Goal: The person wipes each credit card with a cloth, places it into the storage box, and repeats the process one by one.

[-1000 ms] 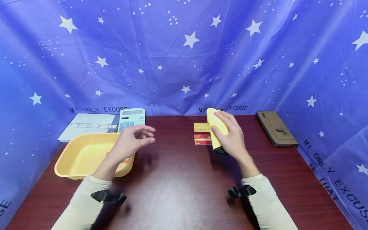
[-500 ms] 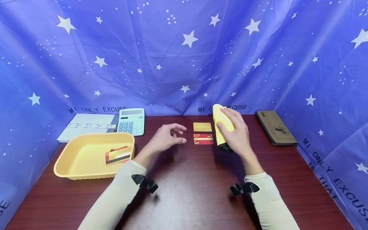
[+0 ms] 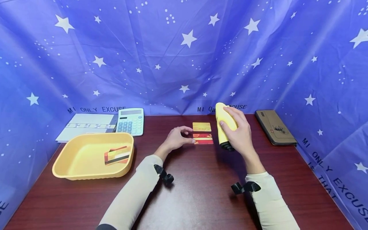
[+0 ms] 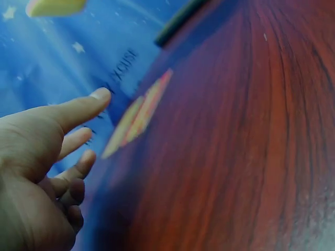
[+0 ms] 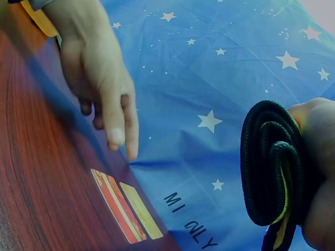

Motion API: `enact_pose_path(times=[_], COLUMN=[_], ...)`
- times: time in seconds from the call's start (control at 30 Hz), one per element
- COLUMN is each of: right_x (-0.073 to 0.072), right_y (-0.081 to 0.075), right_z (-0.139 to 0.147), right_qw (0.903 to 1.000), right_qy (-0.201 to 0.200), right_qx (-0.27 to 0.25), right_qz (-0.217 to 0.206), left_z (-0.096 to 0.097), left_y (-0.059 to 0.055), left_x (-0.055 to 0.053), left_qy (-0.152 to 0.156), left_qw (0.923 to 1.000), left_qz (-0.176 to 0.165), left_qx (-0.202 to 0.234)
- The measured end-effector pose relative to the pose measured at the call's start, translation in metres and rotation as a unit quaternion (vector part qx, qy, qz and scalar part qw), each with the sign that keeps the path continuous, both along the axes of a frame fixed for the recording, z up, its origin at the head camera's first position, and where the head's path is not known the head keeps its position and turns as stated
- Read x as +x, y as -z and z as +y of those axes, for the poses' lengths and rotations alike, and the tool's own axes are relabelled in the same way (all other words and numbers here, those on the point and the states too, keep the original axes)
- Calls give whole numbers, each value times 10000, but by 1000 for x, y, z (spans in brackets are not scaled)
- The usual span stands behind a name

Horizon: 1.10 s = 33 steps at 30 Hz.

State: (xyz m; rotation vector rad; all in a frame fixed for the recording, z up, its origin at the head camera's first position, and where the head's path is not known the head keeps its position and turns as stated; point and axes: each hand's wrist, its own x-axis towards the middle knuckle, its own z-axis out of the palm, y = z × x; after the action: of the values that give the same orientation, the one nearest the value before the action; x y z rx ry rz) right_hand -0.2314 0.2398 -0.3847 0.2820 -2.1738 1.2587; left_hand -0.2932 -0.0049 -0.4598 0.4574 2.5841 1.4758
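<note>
My right hand (image 3: 241, 135) grips a rolled yellow cloth (image 3: 224, 123) above the table, its fingers and thumb wrapped round the roll. In the right wrist view the dark, layered end of the cloth (image 5: 256, 162) shows. My left hand (image 3: 176, 138) is over the table beside two cards, thumb and forefinger apart with nothing between them. Its fingertips are right at the left ends of a yellow card (image 3: 202, 127) and a red card (image 3: 204, 139). These lie flat, one behind the other. The left wrist view shows both cards slightly blurred beyond the thumb.
A yellow plastic basin (image 3: 73, 169) with several cards (image 3: 118, 156) in it stands at the left. Behind it are a calculator (image 3: 130, 123) and a white flat box (image 3: 86, 123). A brown zipped wallet (image 3: 276, 127) lies at the back right. Starry blue cloth (image 3: 161, 80) surrounds the table.
The left hand has moved right from beside the basin to the two cards on the table. The right hand has shifted slightly right with the rolled cloth, uncovering the cards' right ends.
</note>
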Motion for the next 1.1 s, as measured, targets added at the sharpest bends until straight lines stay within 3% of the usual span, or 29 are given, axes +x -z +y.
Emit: enact_pose_path(times=[0.2, 0.33, 0.7, 1.1], right_x=[0, 0, 0, 0], right_y=[0, -1, 2, 4], right_z=[1, 2, 3, 2], right_qw=[10000, 9999, 9999, 9997], right_qy=[-4, -79, -19, -16], right_qx=[92, 73, 135, 195], right_qz=[-15, 47, -78, -128], left_z=[7, 9, 17, 21], left_y=[10, 12, 11, 9], left_x=[-8, -11, -6, -2], left_qy=[-273, -235, -212, -334], left_qw=[9983, 9938, 9786, 9731], left_qz=[260, 424, 635, 744], left_qx=[-450, -998, -1946, -2153])
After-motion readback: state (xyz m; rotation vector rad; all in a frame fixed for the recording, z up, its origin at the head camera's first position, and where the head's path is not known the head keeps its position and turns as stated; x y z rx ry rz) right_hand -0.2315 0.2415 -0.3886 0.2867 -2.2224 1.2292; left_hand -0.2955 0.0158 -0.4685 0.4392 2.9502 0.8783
